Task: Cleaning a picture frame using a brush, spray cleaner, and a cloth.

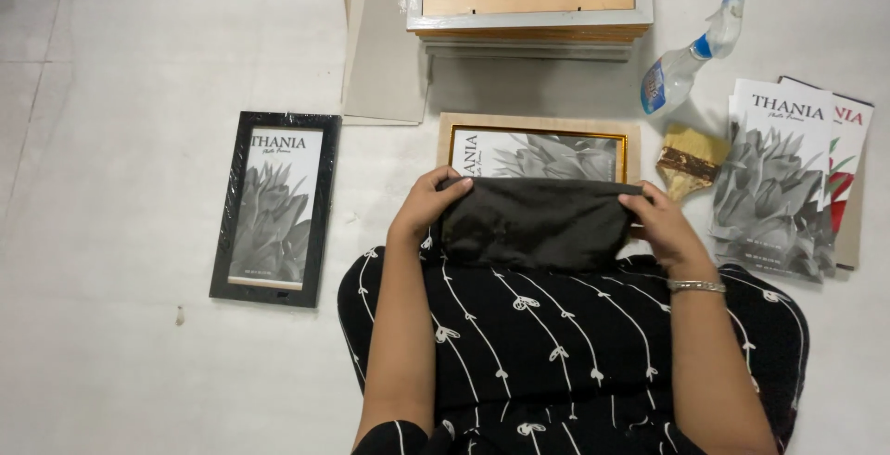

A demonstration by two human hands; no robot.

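- Left hand (428,203) pinches the left edge of a dark cloth (533,221), fingers curled closed over its top corner.
- Right hand (664,221) grips the cloth's right edge the same way; silver bracelet (696,285) on that wrist.
- Cloth is stretched flat between both hands, lying over the lower part of a gold-rimmed picture frame (538,151) and reaching back to the person's lap.
- That frame sits on a pale wooden board (445,135) on the white floor (111,344), directly in front of the person; grey flower print visible in it above the cloth.
- Black frame (275,208) with the same kind of print lies well apart to the left, wrapped in clear film.
- Stack of frames (528,10) lying back-side up sits beyond the board, grey cardboard sheets (385,56) just beside it.
- Spray bottle (691,52) with blue nozzle lies on its side to the right.
- Yellowish sponge pad (691,158) near the right hand, not touching.
- Pile of printed inserts (783,177) at far right.
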